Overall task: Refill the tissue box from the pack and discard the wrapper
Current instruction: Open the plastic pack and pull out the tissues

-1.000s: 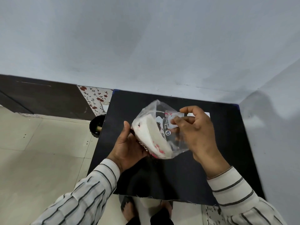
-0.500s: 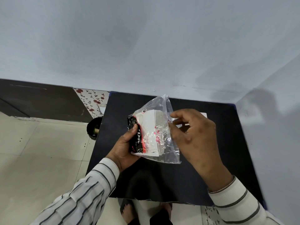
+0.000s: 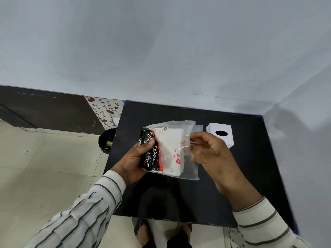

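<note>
I hold a tissue pack point(image 3: 168, 149) above the black table point(image 3: 250, 176): a clear plastic wrapper with a black and red printed end, white tissues inside. My left hand point(image 3: 136, 158) grips the printed left end. My right hand point(image 3: 211, 153) pinches the clear wrapper's loose right side between thumb and fingers. A white cube tissue box point(image 3: 221, 134) with a dark oval opening on top stands on the table just behind my right hand.
A small dark bin point(image 3: 106, 141) sits on the tiled floor at the table's left edge. Grey walls close the table's back and right sides. My feet point(image 3: 143, 231) show below the table's near edge.
The pack has turned so its printed end faces left in my left hand. My right hand has shifted to the wrapper's right side, uncovering the white tissue box behind it.
</note>
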